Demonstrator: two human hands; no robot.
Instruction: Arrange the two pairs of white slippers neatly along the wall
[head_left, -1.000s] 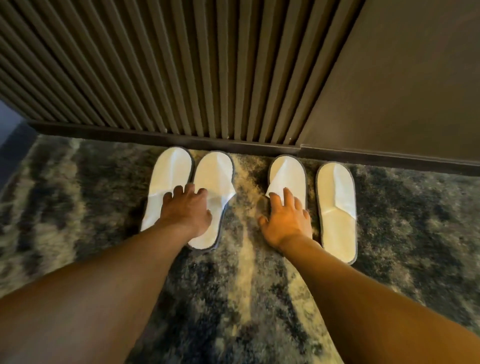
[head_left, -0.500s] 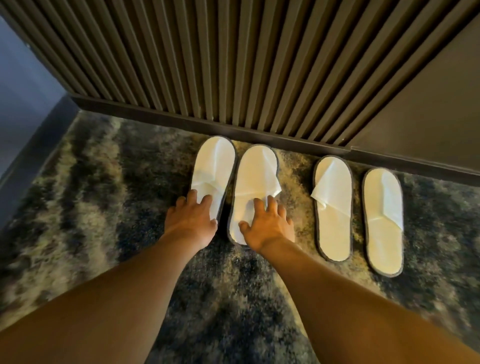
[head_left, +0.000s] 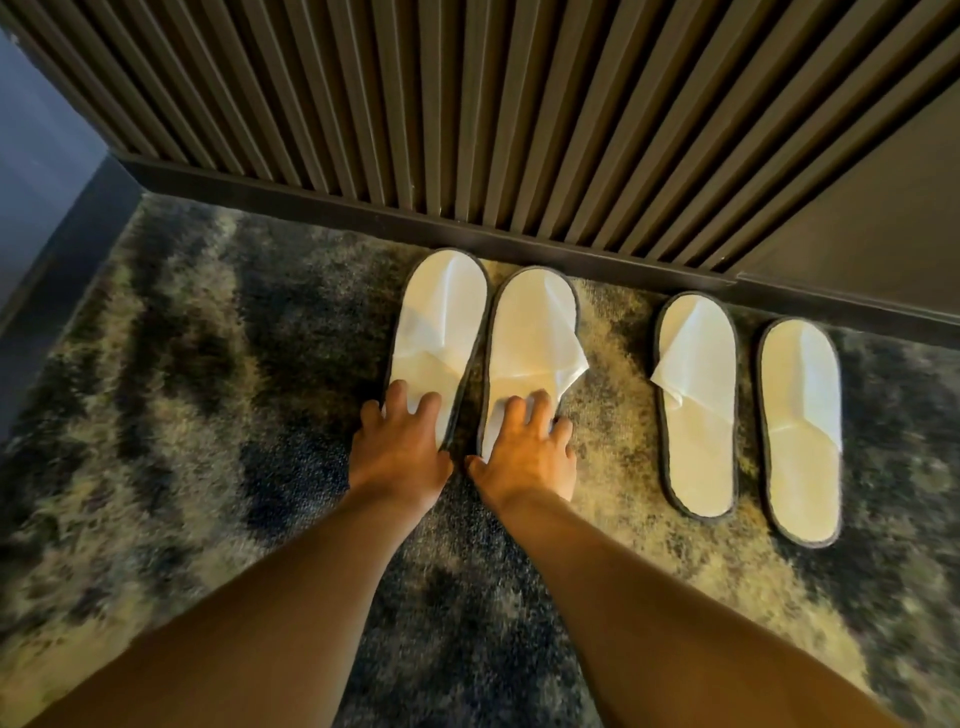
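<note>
A mottled carpet (head_left: 197, 426) in dark blue and tan covers the floor. Behind it stands a wall of vertical brown slats (head_left: 415, 104) above a dark baseboard (head_left: 311, 200), with a plain brown panel (head_left: 883, 218) at right.

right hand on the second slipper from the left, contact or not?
Touching. The head view shows the right hand lying flat on the heel end of the second slipper from the left, fingers spread over its white insole.

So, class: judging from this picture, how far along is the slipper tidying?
Done: the right-hand pair of white cloth slippers lies toes-first at the dark baseboard. In hand: the left hand and right hand press the left-hand pair. Left: straighten it, which angles slightly.
</note>
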